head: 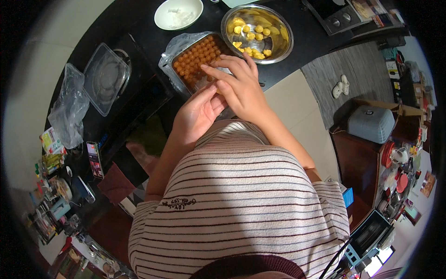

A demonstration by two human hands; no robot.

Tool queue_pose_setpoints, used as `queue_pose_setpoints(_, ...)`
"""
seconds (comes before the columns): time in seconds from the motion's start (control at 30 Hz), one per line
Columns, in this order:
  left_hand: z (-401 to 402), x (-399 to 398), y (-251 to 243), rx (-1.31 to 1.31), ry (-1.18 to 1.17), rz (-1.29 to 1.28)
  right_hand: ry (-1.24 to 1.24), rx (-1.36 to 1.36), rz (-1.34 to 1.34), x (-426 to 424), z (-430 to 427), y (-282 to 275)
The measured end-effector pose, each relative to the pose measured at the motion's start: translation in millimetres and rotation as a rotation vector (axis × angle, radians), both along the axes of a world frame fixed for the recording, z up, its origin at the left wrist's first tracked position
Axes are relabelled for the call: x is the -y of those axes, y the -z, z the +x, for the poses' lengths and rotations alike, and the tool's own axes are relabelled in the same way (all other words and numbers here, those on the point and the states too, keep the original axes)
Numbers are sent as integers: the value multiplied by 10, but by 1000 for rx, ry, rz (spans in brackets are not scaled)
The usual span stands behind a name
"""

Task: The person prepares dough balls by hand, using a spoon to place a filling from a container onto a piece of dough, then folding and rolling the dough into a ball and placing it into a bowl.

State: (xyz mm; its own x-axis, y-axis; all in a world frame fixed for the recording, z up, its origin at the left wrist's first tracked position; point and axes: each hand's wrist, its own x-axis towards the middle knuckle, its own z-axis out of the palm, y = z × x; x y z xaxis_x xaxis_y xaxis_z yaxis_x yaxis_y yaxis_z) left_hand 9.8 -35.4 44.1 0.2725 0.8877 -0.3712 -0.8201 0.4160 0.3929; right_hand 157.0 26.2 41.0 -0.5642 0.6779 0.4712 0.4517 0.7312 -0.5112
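My left hand [195,117] is palm up with its fingers bent, and my right hand [240,85] lies over its fingertips. A small bit of yellow dough [219,91] shows between them, mostly hidden. Just beyond is a tray [181,75] with rows of orange-brown balls [198,55], partly covered by my fingers. To its right a stainless steel bowl [287,52] holds smooth yellow balls [259,36], rougher yellow pieces [256,54] and a larger yellow mass on its far side. A white bowl [178,24] with whitish residue stands behind the tray.
Clear plastic wrap [167,59] lies around the tray. Left on the black counter are a clear plastic lid [104,82], a crumpled plastic bag [69,108] and a propped phone [94,158]. A stove with knobs [335,21] stands at the far right.
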Motion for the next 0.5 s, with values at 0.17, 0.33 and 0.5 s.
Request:
queue_pose_setpoints(0.17,6,-36,-15,-72,-16,25,-41,-718,-515,64,-56,39)
queue_pose_setpoints(0.33,36,-30,-25,42,-7,-10,62,-401,-392,74,-85,75)
queue_pose_setpoints(0.5,-2,-11,29,14,15,-38,-51,-404,-312,33,-39,55)
